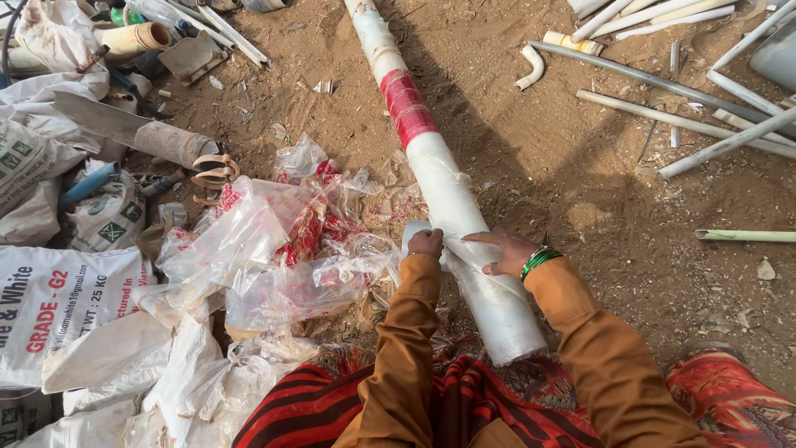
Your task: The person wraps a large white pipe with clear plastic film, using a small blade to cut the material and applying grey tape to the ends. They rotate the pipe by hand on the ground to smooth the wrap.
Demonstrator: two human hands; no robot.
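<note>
Long white pipe runs away from both hands; left hand apparently pinches its wrap, right hand flat on top

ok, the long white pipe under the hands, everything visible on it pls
The long white pipe lies on the dirt ground, running from the top of the view down to the person's lap. It looks like plastic, wrapped in clear film, with a red band on its upper part. Its near end is open. The left hand grips the film at its left side; the right hand presses flat on top. Crumpled plastic wrap lies beside it.
</note>
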